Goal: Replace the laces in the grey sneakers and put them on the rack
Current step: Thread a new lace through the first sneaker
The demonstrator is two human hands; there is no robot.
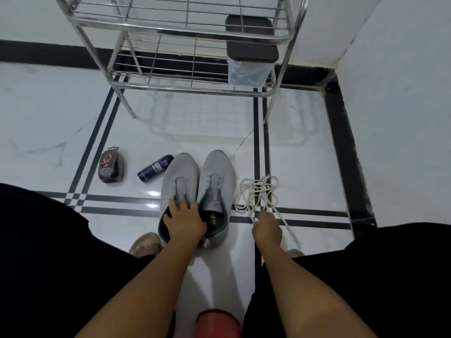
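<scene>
Head view, only one available.

Pair of light grey knit sneakers (pixel 195 191) side by side on glossy white tiled floor (pixel 61 118), toes toward chrome wire shoe rack (pixel 175 76), heels toward the viewer. Eyelets bare on both, no lace threaded.

Left hand (pixel 184 224) spread over the collar and tongue of the left-side sneaker, fingers slightly bent and pressing down; looks like steadying, not a full grip.

Right hand (pixel 267 229) down at the near end of the loose cream flat laces (pixel 256 196), heaped on the floor just beside the right-side sneaker. Fingertips turned away from the camera; pinching a strand or merely touching, cannot tell.

Risks, as judgement:
- Laces in one tangled heap; pulling a single end likely drags the whole bundle or tightens a knot. Separate first.
- Two laces mixed together, easy to thread both ends from different laces.
- Polished tile, shoe held only from above; likely slides forward when a lace tip is pushed through.
- Knit upper soft, small eyelets; frayed tip could snag.
- Dark blue spray can (pixel 155 170) lying just left of the left-side toe; nudge sends it rolling.
- Dark shoe-polish sponge pack (pixel 112 166) further left, out of the way.
- Clear plastic box with dark lid (pixel 249 59) occupies the right end of the lower rack shelf; pair needs the left and middle portion.
</scene>
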